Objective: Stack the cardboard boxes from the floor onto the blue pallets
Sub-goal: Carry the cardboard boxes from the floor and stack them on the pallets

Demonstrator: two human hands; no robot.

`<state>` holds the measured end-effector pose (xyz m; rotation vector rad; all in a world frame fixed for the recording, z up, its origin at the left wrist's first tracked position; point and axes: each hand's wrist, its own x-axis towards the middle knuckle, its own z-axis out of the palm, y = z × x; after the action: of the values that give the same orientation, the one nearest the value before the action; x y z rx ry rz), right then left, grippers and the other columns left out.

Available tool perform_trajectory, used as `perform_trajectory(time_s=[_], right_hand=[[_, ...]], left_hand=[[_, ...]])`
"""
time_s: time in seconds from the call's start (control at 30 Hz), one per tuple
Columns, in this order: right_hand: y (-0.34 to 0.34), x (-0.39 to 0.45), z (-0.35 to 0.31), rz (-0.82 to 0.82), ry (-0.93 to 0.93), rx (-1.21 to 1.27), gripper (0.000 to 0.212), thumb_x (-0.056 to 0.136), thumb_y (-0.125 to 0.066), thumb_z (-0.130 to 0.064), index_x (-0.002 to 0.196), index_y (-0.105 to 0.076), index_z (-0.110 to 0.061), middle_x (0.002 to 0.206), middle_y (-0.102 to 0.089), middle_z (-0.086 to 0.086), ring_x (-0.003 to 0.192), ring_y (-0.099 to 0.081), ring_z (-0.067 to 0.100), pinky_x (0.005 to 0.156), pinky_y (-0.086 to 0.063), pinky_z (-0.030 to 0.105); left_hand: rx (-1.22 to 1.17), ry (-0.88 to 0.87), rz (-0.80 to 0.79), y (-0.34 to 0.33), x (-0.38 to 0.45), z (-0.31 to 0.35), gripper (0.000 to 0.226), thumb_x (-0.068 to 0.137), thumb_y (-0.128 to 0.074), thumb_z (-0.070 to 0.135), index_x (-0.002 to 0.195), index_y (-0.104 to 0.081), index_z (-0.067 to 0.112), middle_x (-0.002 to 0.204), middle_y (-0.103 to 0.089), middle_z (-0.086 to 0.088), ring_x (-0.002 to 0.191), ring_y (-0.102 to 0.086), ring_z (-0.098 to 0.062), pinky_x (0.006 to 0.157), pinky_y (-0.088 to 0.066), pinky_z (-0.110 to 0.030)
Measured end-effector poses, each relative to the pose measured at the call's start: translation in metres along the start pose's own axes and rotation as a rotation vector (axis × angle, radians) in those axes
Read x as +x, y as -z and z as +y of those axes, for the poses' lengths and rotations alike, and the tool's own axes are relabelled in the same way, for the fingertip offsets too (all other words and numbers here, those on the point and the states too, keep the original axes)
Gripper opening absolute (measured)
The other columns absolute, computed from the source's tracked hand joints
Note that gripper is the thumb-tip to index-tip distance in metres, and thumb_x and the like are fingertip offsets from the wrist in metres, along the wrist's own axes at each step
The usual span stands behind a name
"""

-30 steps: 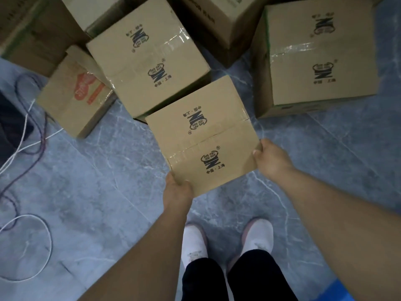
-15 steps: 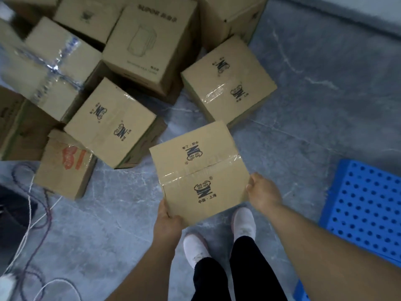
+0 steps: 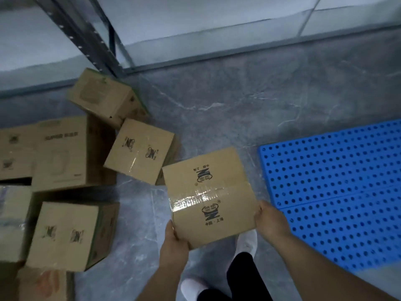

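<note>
Hands, left [image 3: 173, 244] and right [image 3: 271, 222], grip carried box [image 3: 208, 196] at its near corners.

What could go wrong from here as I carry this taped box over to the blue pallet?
The left hand and right hand grip only the near corners of the taped box, so its far end might dip or slip. The blue pallet edge sits close to your white shoe, a possible trip point. The box also hides part of the floor ahead.

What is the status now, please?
Both hands, left and right, grip the carried box. Blue pallet bare, to its right. Path clear.
</note>
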<state>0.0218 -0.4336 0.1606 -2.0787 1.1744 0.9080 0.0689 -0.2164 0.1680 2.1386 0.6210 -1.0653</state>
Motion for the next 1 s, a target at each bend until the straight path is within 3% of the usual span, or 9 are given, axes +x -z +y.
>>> perform_trajectory(time_s=[0.07,0.13,0.27,0.33,0.43,0.53,0.67,0.77,1.0], right_hand=[[0.022,0.004,0.014,0.019,-0.045,0.091,0.018,0.098,-0.032,-0.013,0.103,-0.048,-0.012,0.096,-0.059,0.011,0.089,-0.056,0.025,0.077,-0.045,0.032],[0.042,0.006,0.029,0.039,-0.07,0.163,0.013,0.098,-0.033,-0.012,0.102,-0.045,-0.015,0.082,-0.053,0.005,0.081,-0.054,0.022,0.072,-0.045,0.032],[0.078,0.014,0.062,0.117,-0.143,0.277,0.02,0.098,-0.036,-0.012,0.079,-0.034,-0.017,0.068,-0.035,-0.004,0.062,-0.041,0.014,0.064,-0.036,0.029],[0.092,0.016,0.079,0.131,-0.176,0.34,0.011,0.098,-0.038,-0.012,0.089,-0.044,-0.014,0.075,-0.044,0.0,0.072,-0.044,0.018,0.069,-0.035,0.028],[0.102,0.02,0.098,0.156,-0.268,0.492,0.025,0.098,-0.038,-0.013,0.119,-0.048,-0.004,0.108,-0.058,0.015,0.092,-0.055,0.028,0.073,-0.037,0.03],[0.094,0.024,0.113,0.232,-0.36,0.64,0.007,0.098,-0.038,-0.013,0.097,-0.045,-0.013,0.082,-0.05,0.006,0.072,-0.05,0.021,0.069,-0.039,0.038],[0.076,0.029,0.121,0.337,-0.492,0.794,0.034,0.095,-0.039,-0.011,0.066,-0.023,-0.022,0.064,-0.027,-0.003,0.054,-0.026,0.011,0.062,-0.027,0.032],[0.06,0.036,0.121,0.41,-0.585,0.901,0.04,0.095,-0.04,-0.011,0.064,-0.019,-0.025,0.063,-0.027,-0.002,0.052,-0.025,0.011,0.052,-0.024,0.029],[0.029,0.085,0.133,0.539,-0.687,1.03,0.029,0.087,-0.038,-0.008,0.064,-0.024,-0.017,0.062,-0.027,0.0,0.05,-0.023,0.013,0.045,-0.017,0.026]], left_hand=[[0.06,-0.027,-0.019,-0.013,0.0,0.03,0.057,0.089,-0.038,0.004,0.142,-0.029,0.022,0.122,-0.057,-0.011,0.104,-0.054,-0.03,0.087,-0.043,-0.036],[0.113,-0.086,-0.052,-0.026,-0.003,0.06,0.047,0.089,-0.038,0.004,0.134,-0.038,0.017,0.117,-0.059,-0.01,0.104,-0.056,-0.03,0.092,-0.046,-0.042],[0.179,-0.208,-0.146,-0.06,-0.005,0.116,0.038,0.091,-0.038,0.0,0.125,-0.045,0.017,0.109,-0.059,-0.001,0.092,-0.055,-0.016,0.08,-0.047,-0.029],[0.225,-0.257,-0.194,-0.079,-0.002,0.141,0.039,0.089,-0.041,-0.002,0.119,-0.047,0.021,0.097,-0.059,0.009,0.081,-0.054,-0.004,0.068,-0.047,-0.018],[0.315,-0.333,-0.265,-0.106,0.008,0.172,0.042,0.086,-0.042,-0.002,0.115,-0.052,0.027,0.098,-0.064,0.006,0.083,-0.06,-0.007,0.077,-0.051,-0.032],[0.427,-0.398,-0.318,-0.135,0.022,0.201,0.049,0.083,-0.041,-0.004,0.12,-0.05,0.026,0.106,-0.062,0.002,0.091,-0.058,-0.017,0.083,-0.047,-0.036],[0.619,-0.508,-0.316,-0.173,0.042,0.232,0.04,0.086,-0.044,0.001,0.122,-0.051,0.015,0.097,-0.056,0.0,0.089,-0.052,-0.021,0.077,-0.042,-0.033],[0.735,-0.589,-0.393,-0.194,0.057,0.247,0.04,0.088,-0.044,0.001,0.124,-0.051,0.016,0.109,-0.059,-0.004,0.09,-0.051,-0.019,0.08,-0.043,-0.033],[0.902,-0.756,-0.538,-0.258,0.112,0.267,0.052,0.091,-0.044,0.003,0.14,-0.04,0.019,0.137,-0.05,-0.01,0.121,-0.049,-0.027,0.101,-0.042,-0.037]])
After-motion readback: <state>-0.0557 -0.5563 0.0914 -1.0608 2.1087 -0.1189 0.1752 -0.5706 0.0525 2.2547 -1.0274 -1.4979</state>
